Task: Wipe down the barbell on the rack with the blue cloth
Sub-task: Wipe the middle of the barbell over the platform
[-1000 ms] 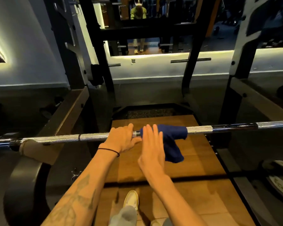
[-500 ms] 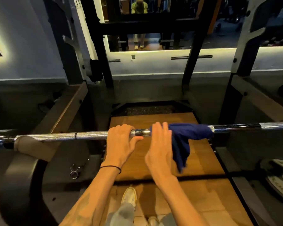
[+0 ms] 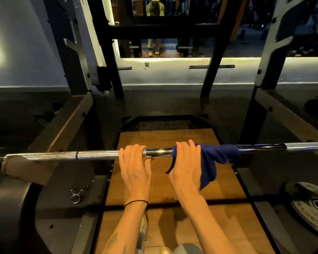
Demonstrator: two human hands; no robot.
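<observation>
The left hand [image 3: 134, 165] gripped the barbell [image 3: 92, 155]; the right hand [image 3: 186, 165] held the blue cloth [image 3: 215, 158] curled over the bar.

The right hand [image 3: 186, 167] has slid the blue cloth [image 3: 216, 158] rightward along the barbell [image 3: 97, 155], baring chrome.
</observation>
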